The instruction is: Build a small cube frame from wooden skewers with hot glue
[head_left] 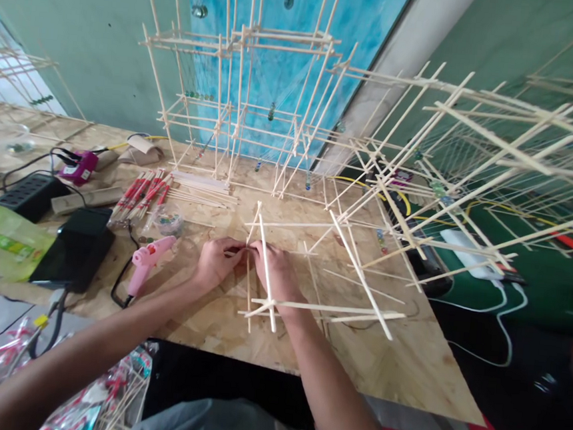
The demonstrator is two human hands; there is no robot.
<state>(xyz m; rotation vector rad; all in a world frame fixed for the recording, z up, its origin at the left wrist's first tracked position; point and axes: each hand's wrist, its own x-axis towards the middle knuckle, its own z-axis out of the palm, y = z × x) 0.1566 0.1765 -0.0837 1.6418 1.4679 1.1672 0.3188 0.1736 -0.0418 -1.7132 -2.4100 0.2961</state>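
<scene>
Both of my hands meet at one thin wooden stick [249, 285] at the near left side of a small open stick frame [333, 309]. My left hand [217, 262] is closed, its fingertips pinched at the stick from the left. From the right, my right hand [276, 271] reaches in behind a pale slanted stick and pinches at the same spot. Any thread or other small thing between the fingertips is too small to make out. The frame's sticks cross at the corners, and it stands on the wooden board table [197, 321].
A pink glue gun [146, 263] lies left of my hands, near bundled sticks in red wrappers [140, 192] and a bag of beads [165, 220]. Farther left are a black box [83, 244] and a power strip [30, 196]. Large stick structures [238, 83] stand behind and right.
</scene>
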